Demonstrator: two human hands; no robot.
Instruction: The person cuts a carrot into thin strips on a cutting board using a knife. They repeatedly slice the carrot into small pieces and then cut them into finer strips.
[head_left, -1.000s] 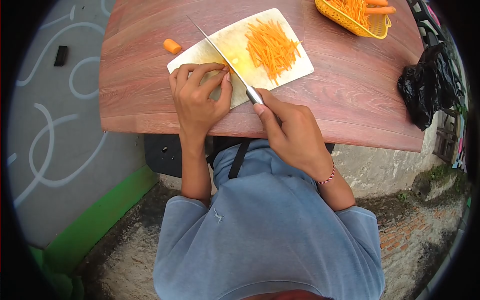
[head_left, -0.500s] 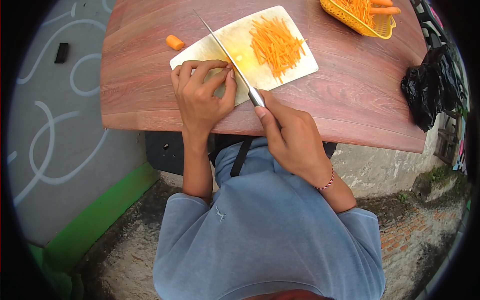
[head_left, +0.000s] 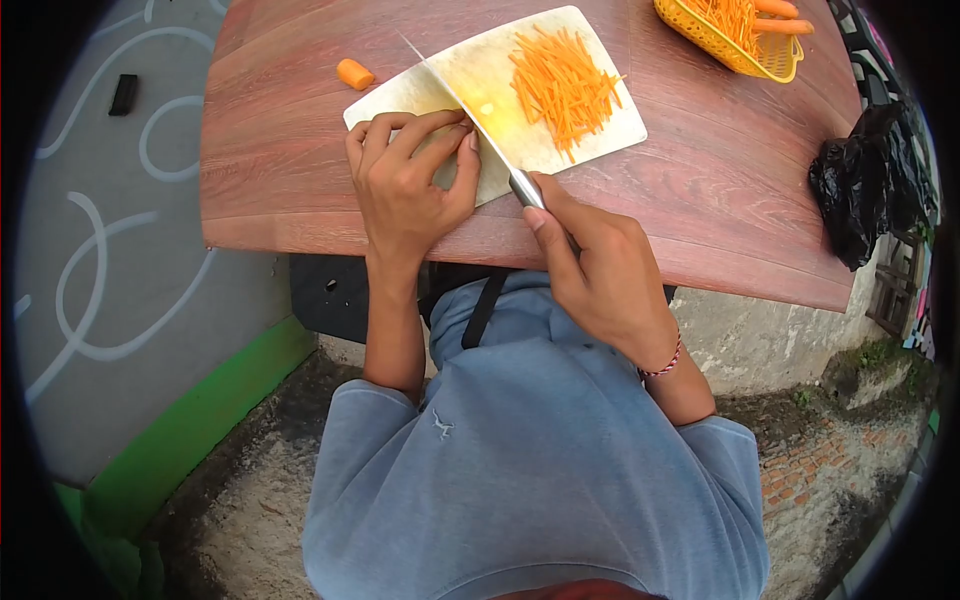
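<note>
My right hand (head_left: 610, 270) is closed around the handle of a kitchen knife (head_left: 480, 130), whose blade runs diagonally across a white cutting board (head_left: 400, 97). Left of the blade, my left hand (head_left: 415, 180) rests on the board with its fingers curled and pinched. A bit of orange shows at its fingertips, a carrot piece mostly hidden by the fingers and against the blade. On the board's right side lies a pile of carrot strips (head_left: 565, 90). A short carrot chunk (head_left: 354, 73) sits on the table just beyond the board's left end.
The board lies on a reddish wooden table (head_left: 290, 150), near its front edge. At the far right stands a yellow basket (head_left: 715, 45) with shredded and whole carrots. A black plastic bag (head_left: 860, 190) hangs over the table's right edge.
The view has shifted slightly, so the board and basket appear a little farther right. The knife blade looks narrower, turned more edge-on. Both hands keep nearly the same place on the board and knife.
</note>
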